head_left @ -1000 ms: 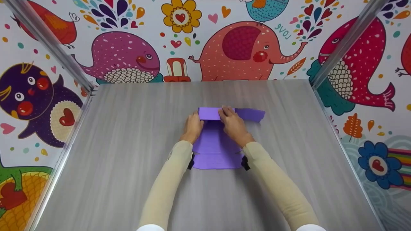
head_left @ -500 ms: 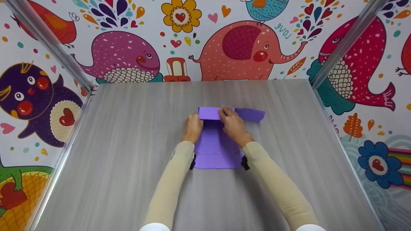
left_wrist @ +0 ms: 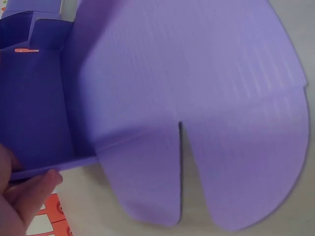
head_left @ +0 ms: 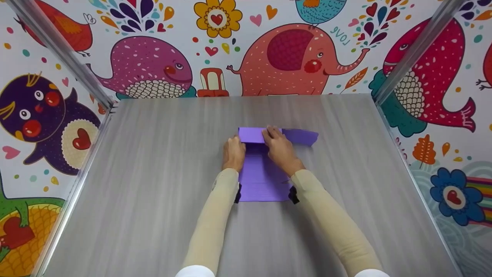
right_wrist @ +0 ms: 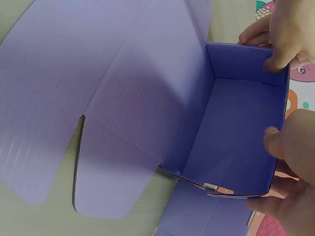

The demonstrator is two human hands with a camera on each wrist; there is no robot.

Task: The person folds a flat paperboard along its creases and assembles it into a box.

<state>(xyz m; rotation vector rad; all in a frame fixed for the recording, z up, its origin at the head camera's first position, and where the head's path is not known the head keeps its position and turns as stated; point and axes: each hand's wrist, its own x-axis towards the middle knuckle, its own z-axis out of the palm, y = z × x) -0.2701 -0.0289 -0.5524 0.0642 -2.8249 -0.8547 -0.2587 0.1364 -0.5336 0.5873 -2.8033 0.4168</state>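
A partly folded purple cardboard box [head_left: 251, 135] stands on the table, its long lid panel [head_left: 265, 181] spread toward the person. My left hand [head_left: 233, 156] grips the box's left side wall; in the left wrist view this hand [left_wrist: 19, 204] has the wall between thumb and fingers. My right hand [head_left: 282, 152] holds the far wall near its right end. The right wrist view shows the thumb of the right hand [right_wrist: 300, 172] over the rim and fingers outside, by a slotted corner. A loose side flap [head_left: 301, 137] sticks out to the right.
Grey wood-grain table surface [head_left: 153, 173] lies around the box. Metal rails [head_left: 419, 50] run along the sides, and a wall printed with cartoon animals [head_left: 284, 57] stands behind. A slotted end of the lid panel [left_wrist: 236, 162] shows in the left wrist view.
My left wrist and forearm have shifted to the right, now covering the left edge of the lid panel. The right hand and the box stay nearly in place.
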